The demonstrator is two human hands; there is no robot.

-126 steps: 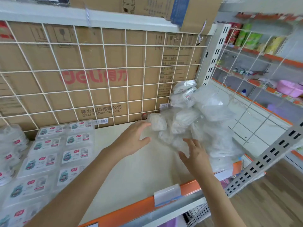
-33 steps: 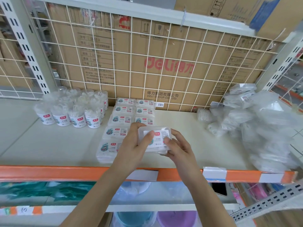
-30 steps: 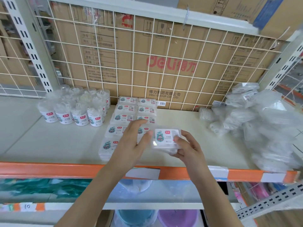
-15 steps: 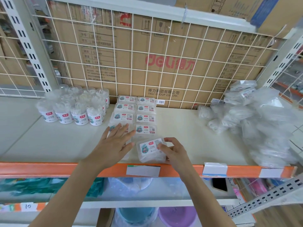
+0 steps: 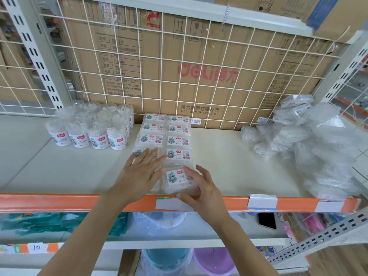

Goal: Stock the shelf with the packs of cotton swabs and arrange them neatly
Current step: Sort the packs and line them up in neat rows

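Two rows of flat clear swab packs [image 5: 166, 134] with white labels run from the wire back panel toward the shelf's front edge. The frontmost pack [image 5: 178, 179] of the right row lies flat by the orange edge. My right hand [image 5: 203, 191] is around its right side, fingers spread over its top and thumb at its front edge. My left hand [image 5: 139, 174] lies flat with straight fingers on the front packs of the left row, which it mostly hides. A heap of bagged clear packs [image 5: 310, 144] sits at the right end of the shelf.
Round tubs of white picks [image 5: 93, 128] stand in a cluster at the left rear. A white wire grid [image 5: 199, 62] backs the cream shelf [image 5: 235, 170], with cardboard boxes behind. White label holders [image 5: 262, 202] clip on the orange rim. Basins [image 5: 211, 261] sit on lower shelves.
The pack that both hands held above the shelf now lies at the front of the right row. My left hand has moved off it and onto the left row.
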